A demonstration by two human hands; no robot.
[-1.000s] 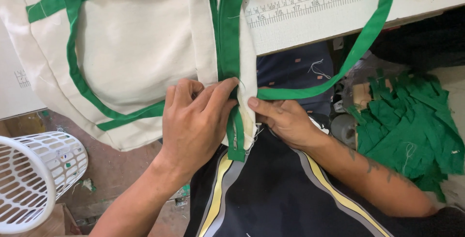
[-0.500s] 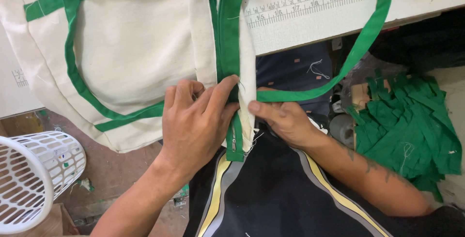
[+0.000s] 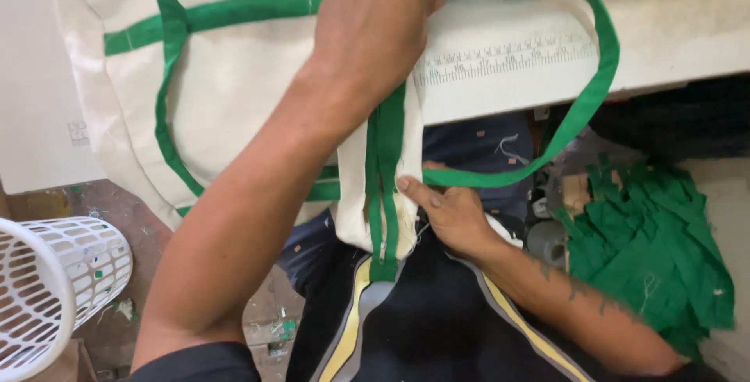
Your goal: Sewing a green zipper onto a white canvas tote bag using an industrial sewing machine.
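While green strap bands already run across the cream canvas bag point(image 3: 234, 93) on the white counter point(image 3: 672, 30), right hand point(image 3: 449, 218) pinches its hanging edge; left hand point(image 3: 375, 23) presses flat on top, grip unclear; green loop handle point(image 3: 594, 93) hangs loose.

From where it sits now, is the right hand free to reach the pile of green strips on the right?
Probably yes. The right hand pinches the bag's green strap at the cream bag edge, and the pile of green strips lies just beside that forearm with nothing between; it would need to let go first.

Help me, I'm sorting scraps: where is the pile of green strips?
In the head view, the pile of green strips lies at lower right, beside the right hand's forearm and below the white table.
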